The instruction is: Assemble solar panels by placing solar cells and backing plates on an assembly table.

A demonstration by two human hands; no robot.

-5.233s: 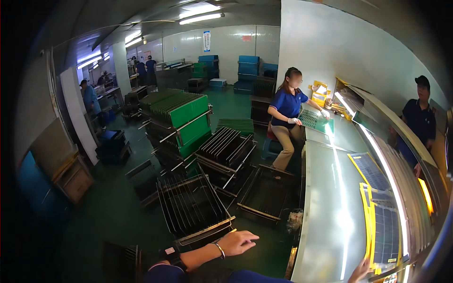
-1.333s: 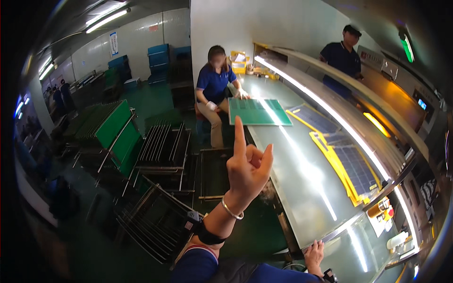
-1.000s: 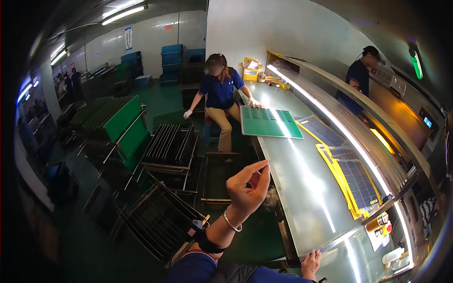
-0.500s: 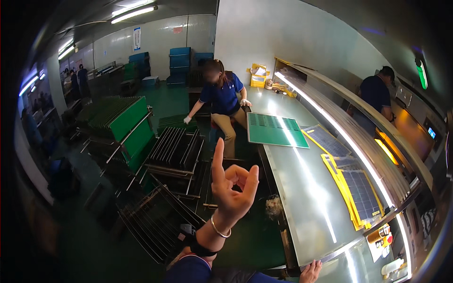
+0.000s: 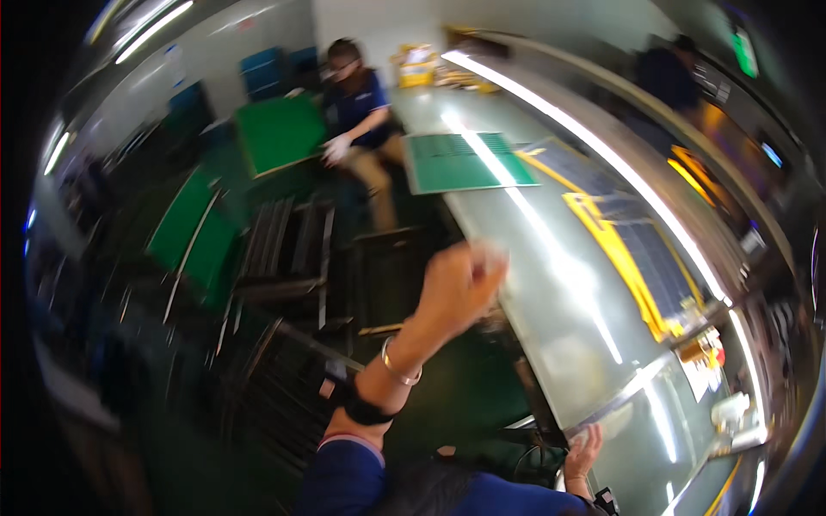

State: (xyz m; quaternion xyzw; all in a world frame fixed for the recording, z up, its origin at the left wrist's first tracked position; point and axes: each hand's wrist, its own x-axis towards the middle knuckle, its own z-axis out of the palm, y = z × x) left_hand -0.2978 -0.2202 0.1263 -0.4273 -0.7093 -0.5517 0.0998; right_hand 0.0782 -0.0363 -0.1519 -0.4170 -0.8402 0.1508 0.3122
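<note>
My left hand (image 5: 460,284), with a bracelet and a black wristband, is raised in front of me beside the long metal-topped table (image 5: 551,335). Its fingers are curled in and somewhat smeared by motion; nothing shows in them. Lower right, my right hand (image 5: 585,451) rests at the table's near edge with its fingers stretched out and holds nothing. A green perforated panel (image 5: 460,163) lies at the table's far left corner. Beyond it, a seated co-worker (image 5: 357,112) in a dark blue shirt and pale gloves holds a plain green board (image 5: 280,133).
Dark metal racks (image 5: 284,249) and green boards (image 5: 194,236) stand on the left. Yellow-edged dark sheets (image 5: 641,258) lie on the table's right side under a long light tube (image 5: 585,146). Yellow boxes (image 5: 416,64) sit at its far end. Another person (image 5: 669,77) stands behind the shelf.
My left hand has moved right, and its raised forefinger has folded down. The co-worker has lifted a green board. The view has swung, blurring the scene.
</note>
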